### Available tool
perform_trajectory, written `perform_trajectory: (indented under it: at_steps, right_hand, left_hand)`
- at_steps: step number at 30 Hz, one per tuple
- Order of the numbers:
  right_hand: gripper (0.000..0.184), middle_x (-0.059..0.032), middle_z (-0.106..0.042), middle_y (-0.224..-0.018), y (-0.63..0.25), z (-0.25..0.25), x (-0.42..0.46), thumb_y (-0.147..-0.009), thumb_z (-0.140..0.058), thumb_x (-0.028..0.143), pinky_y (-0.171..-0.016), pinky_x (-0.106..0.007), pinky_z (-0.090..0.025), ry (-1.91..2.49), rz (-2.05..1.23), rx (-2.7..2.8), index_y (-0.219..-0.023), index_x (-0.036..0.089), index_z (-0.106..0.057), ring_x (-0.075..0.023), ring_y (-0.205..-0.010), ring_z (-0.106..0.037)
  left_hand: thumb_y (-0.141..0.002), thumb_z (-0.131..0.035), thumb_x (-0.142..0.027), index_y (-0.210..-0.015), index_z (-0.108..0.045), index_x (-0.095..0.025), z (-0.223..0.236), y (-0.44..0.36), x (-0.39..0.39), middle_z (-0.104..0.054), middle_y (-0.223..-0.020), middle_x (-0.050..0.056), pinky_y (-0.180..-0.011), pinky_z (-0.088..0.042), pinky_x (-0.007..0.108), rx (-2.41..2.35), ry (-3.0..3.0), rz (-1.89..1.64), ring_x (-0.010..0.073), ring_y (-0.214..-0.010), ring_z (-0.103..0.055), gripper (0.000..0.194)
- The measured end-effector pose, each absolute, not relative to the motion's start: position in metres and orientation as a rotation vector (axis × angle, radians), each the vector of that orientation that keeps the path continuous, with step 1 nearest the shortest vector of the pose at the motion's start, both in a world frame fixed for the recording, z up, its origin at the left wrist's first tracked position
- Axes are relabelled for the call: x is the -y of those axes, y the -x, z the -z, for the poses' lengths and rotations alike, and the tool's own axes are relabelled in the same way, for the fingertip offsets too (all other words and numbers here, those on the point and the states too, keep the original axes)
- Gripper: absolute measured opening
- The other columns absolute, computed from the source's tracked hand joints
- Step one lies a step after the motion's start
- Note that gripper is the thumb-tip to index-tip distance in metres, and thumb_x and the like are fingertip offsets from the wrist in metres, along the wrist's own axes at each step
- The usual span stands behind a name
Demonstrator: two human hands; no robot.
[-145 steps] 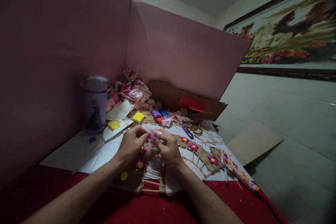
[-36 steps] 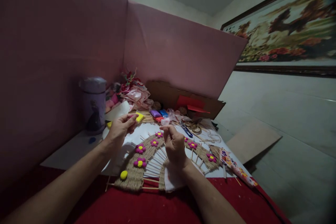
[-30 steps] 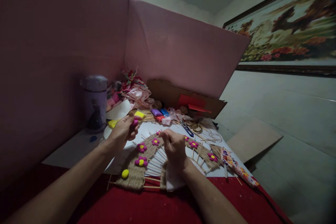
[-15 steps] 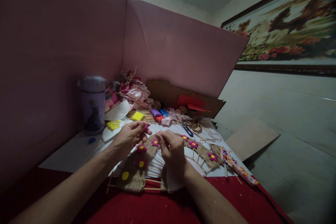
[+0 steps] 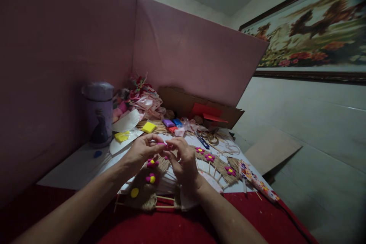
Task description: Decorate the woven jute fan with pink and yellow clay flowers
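Note:
My left hand [image 5: 144, 151] pinches a small lump of magenta modelling clay [image 5: 162, 144] between thumb and fingers. The fingertips of my right hand [image 5: 184, 160] meet it from the other side, closed on the same lump. Below both hands lies a fan-shaped frame of thin sticks woven with twine [image 5: 143, 198], partly hidden by my right hand and forearm. Magenta clay flowers with yellow centres [image 5: 209, 157] sit along its woven band. Near its left end, a yellow clay disc [image 5: 134, 193] has no full ring of petals; one flower [image 5: 150, 178] above it has only some.
Packs of yellow clay [image 5: 149, 127], purple clay [image 5: 168, 122] and blue clay lie behind my hands. Blue-handled scissors [image 5: 203, 142] rest right of them. A flower-patterned glue gun [image 5: 256, 179] with a black cord lies right. A purple canister [image 5: 98, 116] stands left.
My hands have come together: the right fingertips, apart from the left hand before, now touch the magenta clay. The view has shifted slightly.

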State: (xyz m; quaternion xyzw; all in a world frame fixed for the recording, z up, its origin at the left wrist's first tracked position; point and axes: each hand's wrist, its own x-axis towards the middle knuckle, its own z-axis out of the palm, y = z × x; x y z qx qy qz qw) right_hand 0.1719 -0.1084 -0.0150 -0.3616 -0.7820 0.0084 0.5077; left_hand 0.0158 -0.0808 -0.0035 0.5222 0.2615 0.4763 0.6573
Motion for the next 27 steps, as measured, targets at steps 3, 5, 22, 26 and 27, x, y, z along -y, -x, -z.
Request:
perform_trajectory:
  at_steps: [3,5,22,26,27]
  right_hand:
    - [0.013,-0.0072,-0.057,-0.092,-0.1721,0.0146,0.108,-0.082,-0.053,0.02,-0.064,-0.027,-0.045,0.888,-0.005,1.894,-0.094,0.02,-0.059,-0.0175,-0.082,-0.055]
    - [0.01,-0.0064,-0.058,-0.087,-0.1719,0.0145,0.1079,-0.082,-0.052,0.019,-0.065,-0.028,-0.044,0.898,-0.004,1.865,-0.089,0.02,-0.059,-0.017,-0.079,-0.054]
    - [0.006,-0.0031,-0.058,-0.08,-0.1715,0.0138,0.1067,-0.081,-0.055,0.017,-0.064,-0.025,-0.043,0.84,-0.179,1.806,-0.086,0.019,-0.06,-0.0141,-0.073,-0.053]
    - [0.007,-0.0027,-0.057,-0.08,-0.1709,0.0133,0.1071,-0.081,-0.056,0.014,-0.063,-0.025,-0.043,0.837,-0.191,1.802,-0.086,0.018,-0.059,-0.0135,-0.071,-0.053]
    - [0.007,-0.0026,-0.056,-0.08,-0.1708,0.0129,0.1073,-0.08,-0.056,0.015,-0.062,-0.025,-0.042,0.837,-0.189,1.804,-0.087,0.018,-0.058,-0.0133,-0.071,-0.052]
  left_hand:
    - [-0.065,-0.072,-0.03,-0.076,-0.057,-0.016,0.0034,-0.0155,0.0827,-0.065,-0.062,0.003,-0.044,-0.035,0.018,-0.58,-1.218,-1.038,0.0115,-0.053,-0.057,0.023]
    - [-0.066,-0.071,-0.032,-0.078,-0.058,-0.017,0.0032,-0.0152,0.0832,-0.065,-0.064,0.004,-0.044,-0.036,0.019,-0.565,-1.227,-1.018,0.0125,-0.054,-0.058,0.024]
    - [-0.067,-0.071,-0.025,-0.08,-0.06,-0.015,0.0097,-0.0138,0.0778,-0.064,-0.066,0.001,-0.052,-0.041,0.021,-0.562,-1.24,-1.069,0.0094,-0.054,-0.056,0.02]
    - [-0.066,-0.072,-0.024,-0.085,-0.06,-0.016,0.0095,-0.0141,0.0778,-0.064,-0.067,0.0,-0.051,-0.041,0.021,-0.592,-1.211,-1.054,0.0098,-0.055,-0.056,0.023]
    - [-0.066,-0.072,-0.024,-0.083,-0.061,-0.015,0.0088,-0.0146,0.0781,-0.064,-0.067,0.0,-0.051,-0.04,0.021,-0.594,-1.202,-1.056,0.0092,-0.055,-0.056,0.023]
